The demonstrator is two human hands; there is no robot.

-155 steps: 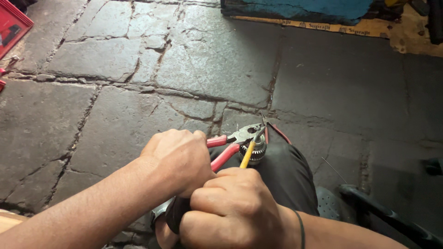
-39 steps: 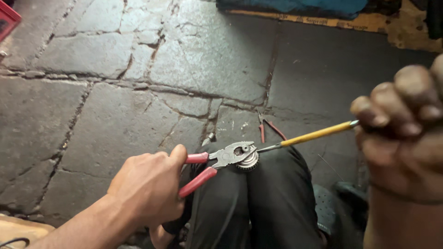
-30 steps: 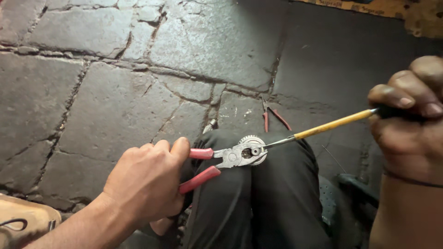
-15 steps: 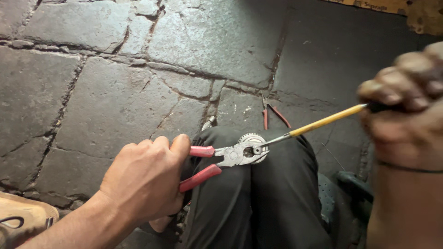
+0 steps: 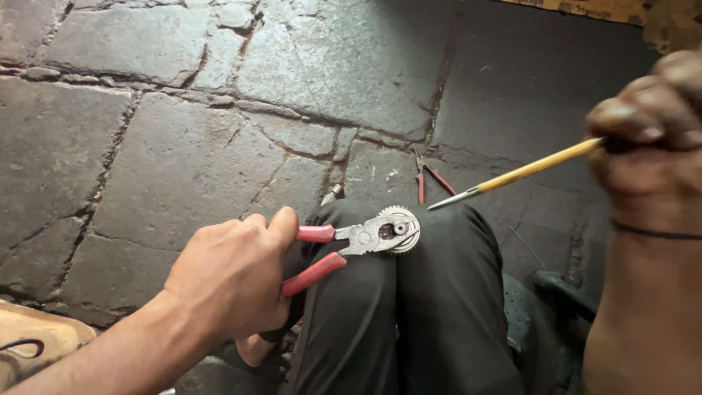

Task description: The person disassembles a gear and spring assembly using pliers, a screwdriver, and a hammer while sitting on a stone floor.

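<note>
Pulled clear of the small toothed metal gear (image 5: 398,228) since half a second ago: yellow-handled thin metal pick (image 5: 512,175), tip now hanging just off it, pinched in the right hand (image 5: 647,146), grip closed on its handle. Left hand (image 5: 230,281) squeezing red-handled steel pliers (image 5: 344,249), clamped on the gear atop the dark-trousered knees (image 5: 409,307). Risk, as a judgement: gear slipping out if the squeeze eases. One gear, one pick, two pliers, counting a smaller red-handled pair (image 5: 428,175) on the stone floor (image 5: 183,146).
</note>
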